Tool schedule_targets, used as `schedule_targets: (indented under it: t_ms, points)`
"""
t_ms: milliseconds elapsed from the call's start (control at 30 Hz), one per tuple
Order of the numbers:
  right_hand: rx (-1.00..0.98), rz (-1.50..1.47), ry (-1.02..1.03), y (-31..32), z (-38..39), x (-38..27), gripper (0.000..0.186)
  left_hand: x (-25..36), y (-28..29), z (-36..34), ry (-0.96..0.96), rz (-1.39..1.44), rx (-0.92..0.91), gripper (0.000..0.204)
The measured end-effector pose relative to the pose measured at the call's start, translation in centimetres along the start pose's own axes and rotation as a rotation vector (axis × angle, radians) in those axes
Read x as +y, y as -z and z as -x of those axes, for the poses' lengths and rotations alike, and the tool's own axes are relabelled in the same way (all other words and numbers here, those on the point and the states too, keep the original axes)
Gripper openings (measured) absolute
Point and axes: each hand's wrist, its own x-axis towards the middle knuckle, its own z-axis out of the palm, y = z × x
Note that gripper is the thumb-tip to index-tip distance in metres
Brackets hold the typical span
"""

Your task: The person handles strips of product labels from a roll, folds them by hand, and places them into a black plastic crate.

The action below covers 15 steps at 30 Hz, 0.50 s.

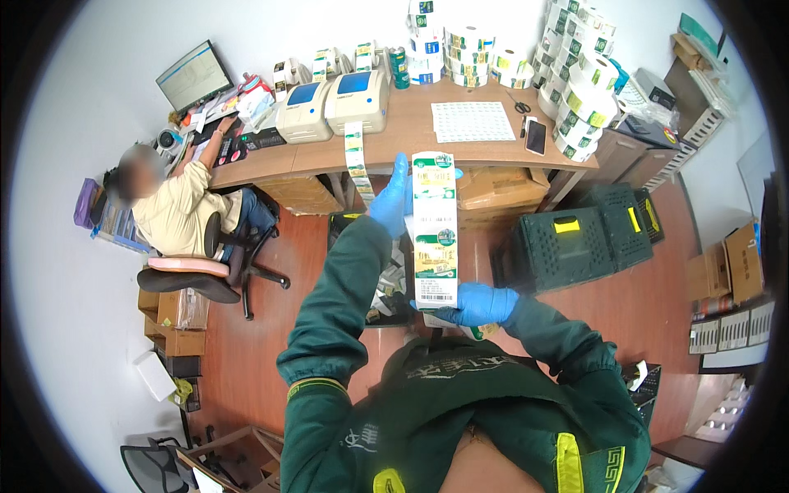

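Note:
A strip of printed labels (436, 218), white with green and gold, is held lengthwise in front of me between both gloved hands. My left hand (391, 199), in a blue glove, grips the far part of the strip from its left side; the thumb points up and the other fingers pass behind. My right hand (486, 305), also in a blue glove, pinches the near end, fingers partly hidden under the strip. Beyond the left hand, a similar label strip (355, 161) hangs over the desk edge from a label printer (358, 103).
On the long desk (411, 148) are a second printer (305, 113), a label sheet (472, 122), scissors (519, 104), a phone (535, 137) and stacked label rolls (580, 107). A seated person (193, 201) works at the left. Green crates (563, 251) stand right.

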Motion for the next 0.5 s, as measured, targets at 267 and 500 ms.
schedule_targets:
  t_ms: [267,500]
  points:
    - [0.082,-0.172,0.044,-1.0,0.6,1.8,0.039,0.1,-1.4,0.2,-0.088,-0.189,-0.046,0.061]
    - [0.115,-0.245,-0.066,2.8,1.7,1.1,0.036,-3.0,0.0,1.5,0.121,-0.351,0.077,0.037]
